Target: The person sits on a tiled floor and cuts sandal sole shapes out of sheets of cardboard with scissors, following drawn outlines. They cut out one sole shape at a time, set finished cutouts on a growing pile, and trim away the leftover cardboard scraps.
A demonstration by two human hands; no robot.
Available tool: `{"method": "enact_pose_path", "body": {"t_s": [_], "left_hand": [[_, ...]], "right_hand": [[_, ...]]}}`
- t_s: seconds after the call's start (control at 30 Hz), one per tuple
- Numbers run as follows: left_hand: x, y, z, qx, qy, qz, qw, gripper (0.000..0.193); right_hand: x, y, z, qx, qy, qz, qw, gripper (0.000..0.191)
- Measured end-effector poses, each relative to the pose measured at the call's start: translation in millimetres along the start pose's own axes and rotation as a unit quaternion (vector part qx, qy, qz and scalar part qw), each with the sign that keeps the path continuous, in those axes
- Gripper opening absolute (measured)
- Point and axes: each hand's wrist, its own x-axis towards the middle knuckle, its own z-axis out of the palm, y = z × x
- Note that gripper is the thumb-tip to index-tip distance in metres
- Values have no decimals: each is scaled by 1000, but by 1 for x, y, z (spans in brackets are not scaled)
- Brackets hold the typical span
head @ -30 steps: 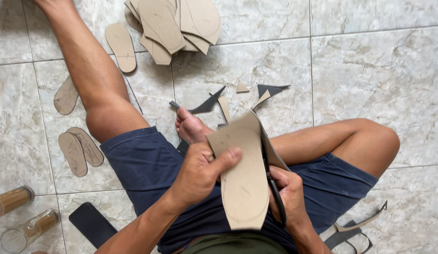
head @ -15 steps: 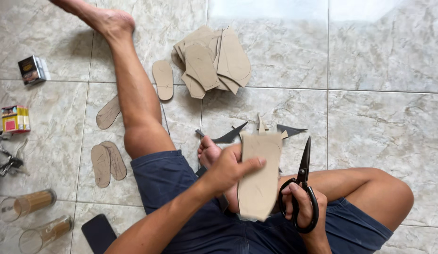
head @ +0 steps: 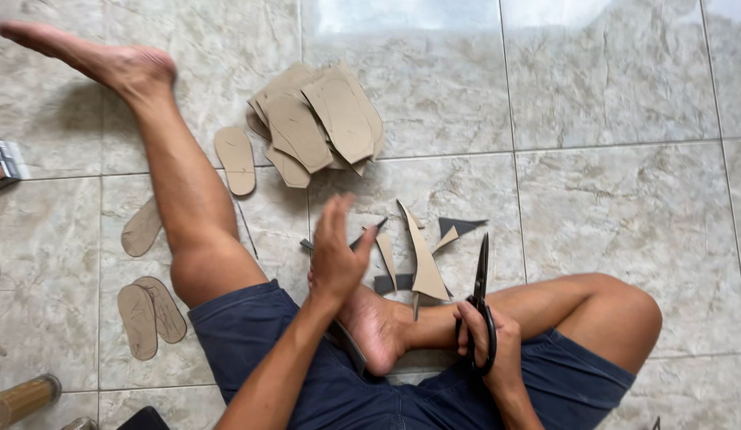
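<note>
My left hand (head: 339,255) hovers open above my folded foot, fingers spread and holding nothing. Black scissors (head: 482,306) point blades-up in my right hand (head: 498,350), which rests on my right shin. Between the hands lie tan and dark offcuts (head: 422,259) on the tile floor. A pile of tan sole-shaped cardboard pieces (head: 323,123) lies farther ahead, beyond my left hand.
My left leg stretches out to the upper left. Single tan insole cutouts lie beside it: one (head: 235,159) near the pile, one (head: 140,227) left of the knee, a pair (head: 152,314) lower. A small box (head: 4,163) and a jar (head: 20,398) sit at the left edge.
The tan sole-shaped piece that my left hand held against the scissors is gone from it, and the hand is now open. The view has tilted farther forward over the floor.
</note>
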Motion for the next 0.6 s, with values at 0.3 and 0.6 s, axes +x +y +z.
{"method": "enact_pose_path", "body": {"t_s": [0.3, 0.6], "left_hand": [[-32, 15, 28, 178, -257, -51, 948, 93], [-60, 38, 50, 177, -218, -14, 960, 101]], "right_hand": [[71, -42, 6, -336, 57, -168, 925, 44], [83, -44, 24, -238, -55, -133, 960, 59]]}}
